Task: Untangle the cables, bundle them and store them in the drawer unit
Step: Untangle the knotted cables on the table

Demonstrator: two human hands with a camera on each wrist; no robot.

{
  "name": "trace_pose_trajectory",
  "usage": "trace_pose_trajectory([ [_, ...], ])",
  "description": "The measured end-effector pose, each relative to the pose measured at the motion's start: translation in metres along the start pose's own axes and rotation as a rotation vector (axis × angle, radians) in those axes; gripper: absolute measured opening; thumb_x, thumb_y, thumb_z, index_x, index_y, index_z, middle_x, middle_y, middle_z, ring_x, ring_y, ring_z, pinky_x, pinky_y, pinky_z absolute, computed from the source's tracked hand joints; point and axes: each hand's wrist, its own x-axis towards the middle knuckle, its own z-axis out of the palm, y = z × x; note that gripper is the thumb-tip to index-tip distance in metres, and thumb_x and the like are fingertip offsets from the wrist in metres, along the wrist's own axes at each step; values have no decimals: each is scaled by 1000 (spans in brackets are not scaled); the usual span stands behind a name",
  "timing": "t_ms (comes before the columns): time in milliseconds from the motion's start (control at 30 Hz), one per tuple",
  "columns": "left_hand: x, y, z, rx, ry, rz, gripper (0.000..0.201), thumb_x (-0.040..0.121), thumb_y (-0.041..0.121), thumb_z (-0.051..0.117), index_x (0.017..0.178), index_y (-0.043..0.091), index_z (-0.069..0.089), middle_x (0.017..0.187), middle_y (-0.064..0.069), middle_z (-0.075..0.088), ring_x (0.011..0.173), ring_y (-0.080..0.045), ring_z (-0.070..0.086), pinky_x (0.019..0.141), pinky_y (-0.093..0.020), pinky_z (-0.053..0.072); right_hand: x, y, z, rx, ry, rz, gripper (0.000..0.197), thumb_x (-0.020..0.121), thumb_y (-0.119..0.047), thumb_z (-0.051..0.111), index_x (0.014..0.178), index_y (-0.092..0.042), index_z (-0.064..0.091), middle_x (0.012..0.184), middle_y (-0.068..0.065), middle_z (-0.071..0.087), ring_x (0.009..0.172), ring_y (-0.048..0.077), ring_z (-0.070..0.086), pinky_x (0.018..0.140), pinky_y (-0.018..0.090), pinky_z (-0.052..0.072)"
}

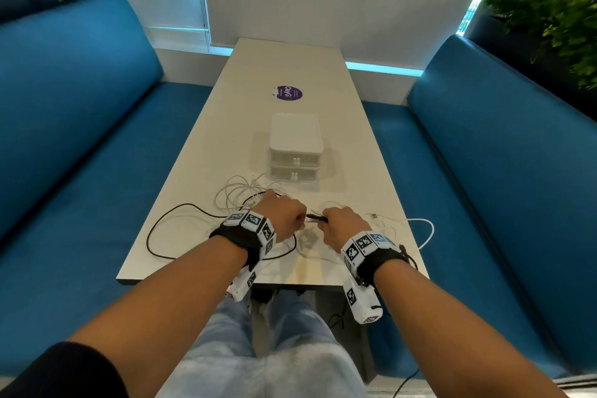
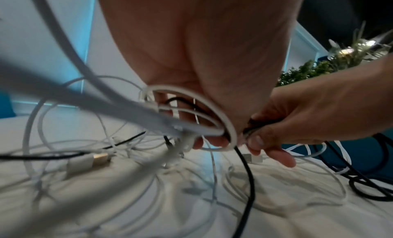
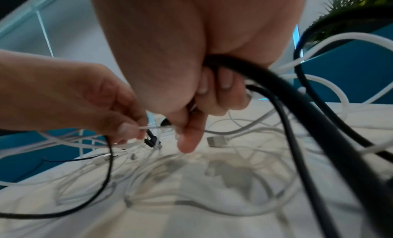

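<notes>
A tangle of white cables (image 1: 237, 192) and a black cable (image 1: 151, 233) lies on the white table (image 1: 290, 64) at its near end. Both hands hover over the tangle, nearly touching. My left hand (image 1: 287, 213) grips loops of white cable (image 2: 230, 124) in its curled fingers, and its thumb and fingertip pinch a thin white strand (image 3: 144, 127). My right hand (image 1: 339, 221) has its fingers curled round the black cable (image 3: 276, 97), which hangs in thick loops below it. A white two-drawer unit (image 1: 295, 145) stands just beyond the cables with both drawers closed.
Loose USB plugs (image 3: 215, 141) lie among the strands. One white cable (image 1: 428, 229) loops over the table's right edge. A purple sticker (image 1: 287, 94) is behind the drawer unit. Blue benches (image 1: 80, 139) flank the table on both sides, with plants (image 1: 555, 16) behind them.
</notes>
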Motion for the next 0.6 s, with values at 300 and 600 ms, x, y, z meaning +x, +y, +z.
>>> trace_pose_trajectory([
  [300,0,-22,-15,-336,165,-114,18,98,27,48,98,25,65,99,6,70,94,-21,63,92,-39,47,-3,16,0,-96,45,137,17,96,-20,47,100,-15,62,99,6,64,79,25,58,66,31,42],
  [600,5,-22,-15,-707,285,-208,23,99,20,44,85,25,61,79,1,71,75,-16,69,60,-26,52,3,-2,-2,71,18,46,26,95,-40,50,86,-17,58,88,5,65,81,26,64,74,39,55],
])
